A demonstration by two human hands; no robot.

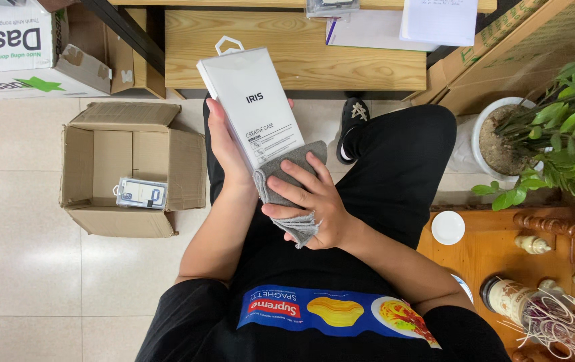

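Closest to my view, the right hand (314, 204) is closed around a folded grey cloth (287, 191), fingers spread over its top and thumb beneath, pressing it against the lower end of a flat white package (250, 107). The left hand (224, 144) grips that package along its left edge, fingers wrapped behind, holding it upright and slightly tilted over the lap, its clear hang tab pointing away from me. Both hands are occupied; neither is open. To my left on the tiled floor (19, 234) sits an open cardboard box (133, 167), well apart from the hands, with one small packaged item (141, 193) lying inside on its bottom. To my right, a low wooden stand (482, 251) carries a small white dish (448, 227) and a bottle (509, 298); just beyond it is a potted plant (549, 134). Farthest off, a wooden counter (294, 50) holds papers (435, 20).
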